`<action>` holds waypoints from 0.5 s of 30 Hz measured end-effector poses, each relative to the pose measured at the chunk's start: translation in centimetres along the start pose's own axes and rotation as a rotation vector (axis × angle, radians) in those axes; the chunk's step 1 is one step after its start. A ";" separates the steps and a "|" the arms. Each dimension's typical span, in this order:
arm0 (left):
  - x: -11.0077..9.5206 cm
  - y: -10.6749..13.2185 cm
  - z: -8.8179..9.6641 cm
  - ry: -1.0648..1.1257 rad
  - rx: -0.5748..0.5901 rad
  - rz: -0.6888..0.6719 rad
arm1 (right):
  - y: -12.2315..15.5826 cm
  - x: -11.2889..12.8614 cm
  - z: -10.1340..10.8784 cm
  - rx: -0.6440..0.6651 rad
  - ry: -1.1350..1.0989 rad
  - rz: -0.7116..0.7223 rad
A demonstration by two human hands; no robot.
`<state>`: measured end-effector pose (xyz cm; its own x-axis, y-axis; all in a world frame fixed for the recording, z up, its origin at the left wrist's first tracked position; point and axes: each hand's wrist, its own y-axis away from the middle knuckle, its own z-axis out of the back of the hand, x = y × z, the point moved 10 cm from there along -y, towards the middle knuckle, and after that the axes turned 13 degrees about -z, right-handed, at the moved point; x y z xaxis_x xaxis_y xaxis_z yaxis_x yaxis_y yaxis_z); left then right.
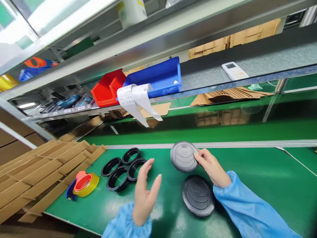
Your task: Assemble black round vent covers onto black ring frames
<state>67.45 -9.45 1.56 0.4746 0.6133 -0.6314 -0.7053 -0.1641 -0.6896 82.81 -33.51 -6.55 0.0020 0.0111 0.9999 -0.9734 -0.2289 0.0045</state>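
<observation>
The green tabletop (272, 178) runs from its slanting near-left edge back to a pale rail (223, 144), its widest uncovered stretch lying right of the right hand, with a narrower strip between the two hands. Above its far side, a metal shelf (205, 74) crosses the view and limits headroom there; interlocked cardboard dividers (49, 165) crowd the left end. A blue bin (158, 76) and a smaller red bin (109, 87) sit on the shelf, paper strips (133, 97) drooping past its front edge. The left hand (146, 195) holds nothing, thumb and fingers apart, and partly covers one of four black rings (115, 188); whether it touches is unclear. The right hand (213, 167) pinches the right rim of a grey disc (183, 157), just beyond a dark disc (198, 195) lying on the tabletop. Left of the rings is a yellow-and-red tape dispenser (85, 185). Small items on the shelf's left end are too blurred to name, and the right fingertips behind the grey disc are hidden
</observation>
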 end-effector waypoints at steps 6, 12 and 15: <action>3.1 -1.2 -7.9 0.371 0.096 0.353 | 4.3 2.2 -3.9 0.195 0.022 0.069; 1.0 0.8 -5.0 0.030 0.104 0.123 | 4.6 2.0 -4.6 0.236 -0.005 0.026; -4.1 1.9 -5.9 -0.203 0.361 -0.197 | 5.9 1.0 -5.0 0.258 0.040 0.007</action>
<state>67.24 -16.85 0.71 0.5307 0.7505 -0.3939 -0.7675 0.2284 -0.5990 75.97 -30.00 -5.56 -0.0187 0.0464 0.9987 -0.8827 -0.4698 0.0053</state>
